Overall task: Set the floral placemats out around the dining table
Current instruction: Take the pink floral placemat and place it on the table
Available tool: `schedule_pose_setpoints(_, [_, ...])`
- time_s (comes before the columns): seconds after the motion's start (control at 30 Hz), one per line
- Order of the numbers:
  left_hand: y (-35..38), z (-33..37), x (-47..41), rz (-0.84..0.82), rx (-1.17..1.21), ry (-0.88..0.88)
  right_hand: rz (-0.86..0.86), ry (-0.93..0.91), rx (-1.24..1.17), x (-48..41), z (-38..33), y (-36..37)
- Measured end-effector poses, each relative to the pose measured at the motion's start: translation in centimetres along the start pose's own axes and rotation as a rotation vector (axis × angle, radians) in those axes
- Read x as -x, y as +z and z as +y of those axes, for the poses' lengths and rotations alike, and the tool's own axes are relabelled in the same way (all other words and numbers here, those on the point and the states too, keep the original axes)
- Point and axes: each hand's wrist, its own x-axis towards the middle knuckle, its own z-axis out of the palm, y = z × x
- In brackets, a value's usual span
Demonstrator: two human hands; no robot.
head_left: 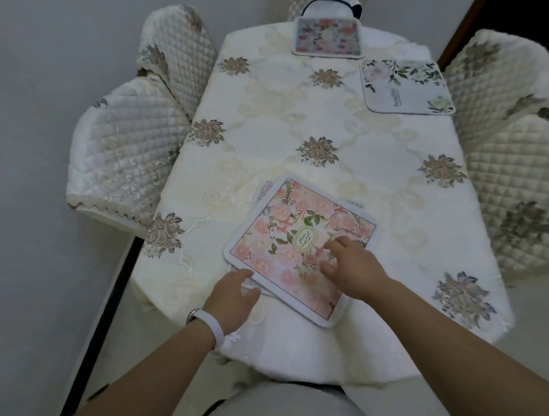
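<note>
Pink floral placemat tops small stack on tablecloth, skewed. Edges of lower mats peek out at far side.

Right hand on top mat, fingers spread, tips pressing down on print.

Left hand at stack's near-left edge, thumb above and fingers curled beside it. Actual grip cannot be told. White wristband on left wrist.

Hands apart, stack between them.

Well beyond hands: reddish floral mat at far end, white-and-green floral mat just right of it. Quilted chairs on both sides.
</note>
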Motion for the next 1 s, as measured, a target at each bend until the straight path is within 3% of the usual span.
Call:
schedule_pose_setpoints(0.4, [2.1,1.4,-3.5,0.183,0.615,-0.46,-0.06,0.105,-0.106,-9.3,4.4,-1.2])
schedule_pose_setpoints(0.8, [3.8,2.6,-5.7,0.164,0.906,-0.614,-0.035,0.199,-0.105,-14.3,5.9,-2.2])
schedule_pose_setpoints(1.0, [4.0,3.4,-6.4,0.292,0.975,-0.662,-0.033,0.249,-0.055,-15.4,6.9,-2.3])
